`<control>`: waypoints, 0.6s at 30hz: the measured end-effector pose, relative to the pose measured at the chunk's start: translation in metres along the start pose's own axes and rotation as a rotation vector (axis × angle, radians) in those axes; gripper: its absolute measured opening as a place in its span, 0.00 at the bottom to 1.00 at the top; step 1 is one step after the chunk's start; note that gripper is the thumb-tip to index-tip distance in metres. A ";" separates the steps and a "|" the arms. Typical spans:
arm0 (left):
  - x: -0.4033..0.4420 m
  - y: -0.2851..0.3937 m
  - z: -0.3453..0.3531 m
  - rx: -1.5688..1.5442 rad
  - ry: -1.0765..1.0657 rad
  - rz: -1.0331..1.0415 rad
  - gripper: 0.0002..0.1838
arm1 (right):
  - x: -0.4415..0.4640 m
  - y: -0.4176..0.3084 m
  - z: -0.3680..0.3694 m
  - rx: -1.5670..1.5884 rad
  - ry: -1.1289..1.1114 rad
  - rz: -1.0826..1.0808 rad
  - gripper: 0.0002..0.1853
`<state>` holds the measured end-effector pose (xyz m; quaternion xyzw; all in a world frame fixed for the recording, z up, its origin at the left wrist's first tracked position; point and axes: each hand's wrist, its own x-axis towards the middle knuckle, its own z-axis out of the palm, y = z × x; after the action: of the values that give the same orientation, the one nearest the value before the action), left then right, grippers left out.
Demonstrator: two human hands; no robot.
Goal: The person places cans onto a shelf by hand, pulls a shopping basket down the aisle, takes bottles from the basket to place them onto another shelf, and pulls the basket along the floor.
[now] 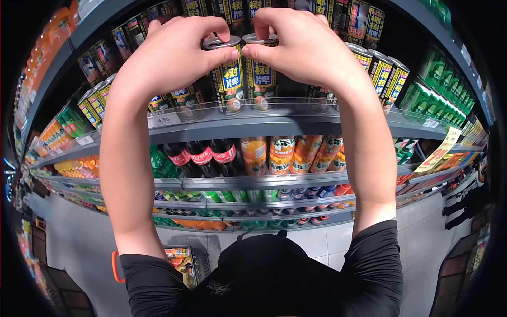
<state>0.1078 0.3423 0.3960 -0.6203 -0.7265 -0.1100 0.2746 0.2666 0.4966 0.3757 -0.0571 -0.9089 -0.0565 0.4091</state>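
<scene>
Two black, yellow and blue drink cans stand upright side by side at the front of a shelf. My left hand grips the top of the left can, its index finger and thumb at the rim. The right can is held the same way by my right hand, thumb on the near side of its lid. Only a narrow gap lies between the two cans. More cans of the same kind line the shelf on both sides, partly hidden by my arms.
A clear plastic lip and a price tag run along the shelf edge. Below are cola bottles and orange cans. A basket with goods sits on the floor at lower left. A person's dark-clothed legs show at right.
</scene>
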 end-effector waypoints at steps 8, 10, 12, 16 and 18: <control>-0.003 -0.022 -0.003 -0.103 -0.015 0.019 0.23 | 0.003 -0.006 0.005 0.062 -0.060 0.065 0.15; -0.004 -0.028 -0.001 -0.138 -0.038 0.019 0.23 | 0.003 -0.007 0.006 0.084 -0.042 0.062 0.16; -0.004 -0.033 0.000 -0.167 -0.037 0.036 0.23 | 0.003 -0.011 0.005 0.074 -0.051 0.078 0.15; -0.005 -0.035 -0.001 -0.228 -0.055 0.054 0.22 | 0.008 -0.010 0.018 0.109 0.042 0.007 0.16; -0.004 -0.035 -0.003 -0.262 -0.074 0.055 0.22 | 0.009 -0.008 0.026 0.105 0.117 -0.055 0.17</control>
<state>0.0752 0.3297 0.4027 -0.6741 -0.6982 -0.1735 0.1674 0.2405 0.4927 0.3651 -0.0074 -0.8863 -0.0233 0.4624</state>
